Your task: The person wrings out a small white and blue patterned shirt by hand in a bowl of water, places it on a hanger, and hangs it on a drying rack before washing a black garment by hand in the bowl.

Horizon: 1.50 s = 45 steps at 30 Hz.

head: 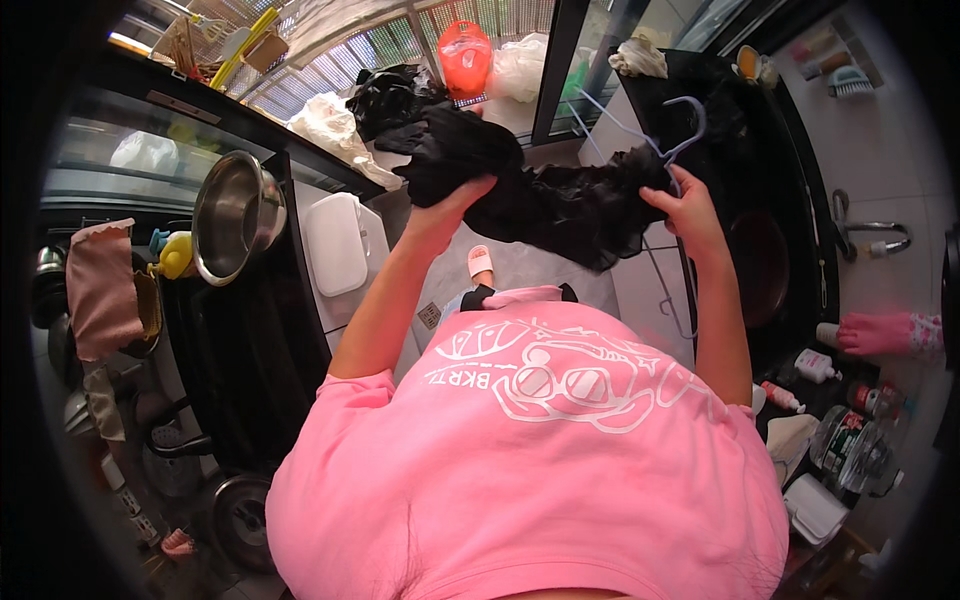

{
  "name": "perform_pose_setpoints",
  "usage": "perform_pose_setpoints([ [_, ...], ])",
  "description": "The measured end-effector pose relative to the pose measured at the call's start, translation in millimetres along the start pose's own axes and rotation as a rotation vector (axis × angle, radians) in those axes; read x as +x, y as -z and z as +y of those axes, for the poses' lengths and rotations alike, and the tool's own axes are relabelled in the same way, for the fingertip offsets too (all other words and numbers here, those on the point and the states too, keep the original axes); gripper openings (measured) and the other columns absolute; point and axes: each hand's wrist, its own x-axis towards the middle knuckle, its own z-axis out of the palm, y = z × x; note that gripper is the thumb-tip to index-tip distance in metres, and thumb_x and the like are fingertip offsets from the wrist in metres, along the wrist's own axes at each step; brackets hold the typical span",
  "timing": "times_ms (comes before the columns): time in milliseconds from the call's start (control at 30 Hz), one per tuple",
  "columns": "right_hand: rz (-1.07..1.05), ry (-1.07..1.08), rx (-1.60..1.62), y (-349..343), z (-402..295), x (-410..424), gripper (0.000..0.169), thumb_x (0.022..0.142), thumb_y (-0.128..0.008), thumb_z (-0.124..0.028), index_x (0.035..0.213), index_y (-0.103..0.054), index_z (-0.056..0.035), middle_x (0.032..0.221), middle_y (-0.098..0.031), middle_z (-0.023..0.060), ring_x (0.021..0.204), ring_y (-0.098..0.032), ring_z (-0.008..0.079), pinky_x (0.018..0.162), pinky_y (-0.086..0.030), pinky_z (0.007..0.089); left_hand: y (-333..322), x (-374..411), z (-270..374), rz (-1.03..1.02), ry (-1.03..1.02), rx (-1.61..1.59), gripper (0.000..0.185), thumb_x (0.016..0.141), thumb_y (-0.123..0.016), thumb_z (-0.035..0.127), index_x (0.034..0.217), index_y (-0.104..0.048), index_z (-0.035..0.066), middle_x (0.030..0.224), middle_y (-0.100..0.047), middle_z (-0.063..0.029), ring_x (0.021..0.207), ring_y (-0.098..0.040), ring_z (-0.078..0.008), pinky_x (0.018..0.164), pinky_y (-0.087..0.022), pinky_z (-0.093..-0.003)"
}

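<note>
A black cloth garment (577, 206) hangs bunched between my two hands, above the tiled floor. My left hand (450, 214) grips its thicker left part from below, with most of the fingers hidden by the fabric. Over on the right, my right hand (686, 206) pinches the gathered end of the garment together with a pale lilac clothes hanger (686, 135), whose hook points up. Part of the hanger is hidden behind cloth and fingers. More thin hanger wire (660, 289) shows below the right hand, beside the forearm.
Left, a steel basin (238, 217) stands on the dark counter, near a lidded white bin (337, 244). Right, a black countertop holds a sink (757, 266), a faucet (874, 225) and several bottles. Plastic bags (330, 135) lie by the window ahead.
</note>
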Motion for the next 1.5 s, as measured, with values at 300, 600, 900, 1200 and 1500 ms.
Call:
perform_pose_setpoints([
  [300,0.039,0.191,0.148,-51,-49,28,0.024,0.076,-0.077,-0.017,0.088,-0.061,-0.0048,0.083,-0.064,0.0029,0.070,-0.054,0.0062,0.061,-0.043,0.0229,-13,40,-25,-0.132,-0.436,1.065,0.063,0.081,-0.056,0.003,0.141,-0.036,0.007,0.147,-0.035,-0.0118,0.135,-0.032,-0.0268,0.112,-0.020,-0.0379],
  [600,0.134,0.589,-0.343,-146,-76,58,0.028,0.074,-0.076,-0.021,0.088,-0.065,-0.0003,0.080,-0.064,0.0058,0.069,-0.059,0.0119,0.062,-0.046,0.0257,-8,41,-66,-0.021,-0.366,1.385,0.044,0.076,-0.064,0.014,0.119,-0.054,0.008,0.112,-0.057,-0.0144,0.103,-0.056,-0.0306,0.083,-0.046,-0.0401],
  [900,0.113,0.312,0.444,-114,-120,42,0.009,0.091,-0.061,-0.020,0.087,-0.060,-0.0121,0.065,-0.053,-0.0086,0.043,-0.036,-0.0023,0.038,-0.023,0.0158,75,-3,-67,-0.069,0.216,0.004,0.062,0.083,-0.070,0.029,0.134,-0.045,0.004,0.135,-0.049,-0.0063,0.122,-0.048,-0.0189,0.102,-0.038,-0.0327],
  [1200,0.109,0.349,0.349,-99,-143,17,0.012,0.093,-0.059,-0.018,0.085,-0.057,-0.0090,0.060,-0.048,-0.0087,0.039,-0.027,-0.0029,0.035,-0.017,0.0164,81,33,-55,0.012,0.316,0.037,0.041,0.096,-0.051,0.027,0.133,-0.047,0.010,0.126,-0.054,-0.0037,0.108,-0.054,-0.0128,0.093,-0.041,-0.0284],
  [1500,0.044,0.385,0.375,-73,-128,5,0.011,0.091,-0.063,-0.020,0.090,-0.058,-0.0099,0.069,-0.054,-0.0090,0.049,-0.039,-0.0046,0.042,-0.025,0.0134,27,70,-90,0.286,0.079,0.920,0.058,0.074,-0.074,0.024,0.125,-0.052,0.011,0.113,-0.058,-0.0126,0.100,-0.058,-0.0257,0.085,-0.049,-0.0363],
])
